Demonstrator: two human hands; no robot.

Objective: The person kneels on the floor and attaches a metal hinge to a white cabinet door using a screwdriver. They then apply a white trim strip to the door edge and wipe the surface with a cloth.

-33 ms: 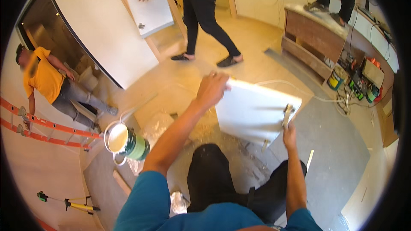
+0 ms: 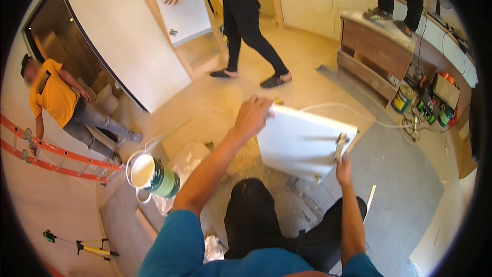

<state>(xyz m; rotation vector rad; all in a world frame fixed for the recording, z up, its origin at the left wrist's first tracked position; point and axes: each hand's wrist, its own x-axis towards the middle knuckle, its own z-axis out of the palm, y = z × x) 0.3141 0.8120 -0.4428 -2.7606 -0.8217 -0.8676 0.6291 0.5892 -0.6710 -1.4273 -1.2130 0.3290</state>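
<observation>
I hold a white cabinet door (image 2: 300, 149) tilted in front of my knees. Two metal hinges are fixed along its right side: one hinge (image 2: 340, 146) near the upper right corner, another hinge (image 2: 316, 180) lower down. My left hand (image 2: 252, 117) is closed on the door's far left corner, with the fingers bent over its edge. At the right edge, my right hand (image 2: 344, 168) grips the door beside the upper hinge; part of its fingers is hidden behind the panel.
A paint bucket (image 2: 164, 180) with a pale-topped container stands left of my arm. An orange ladder (image 2: 61, 150) leans beside a person in yellow (image 2: 54, 92). Another person (image 2: 241, 20) handles a white hinged door (image 2: 185, 13); someone stands on a wooden bench (image 2: 371, 38).
The door's right end has dipped slightly and shifted a little left, along with my right hand. Both hands keep their hold. The surroundings have shifted slightly in view.
</observation>
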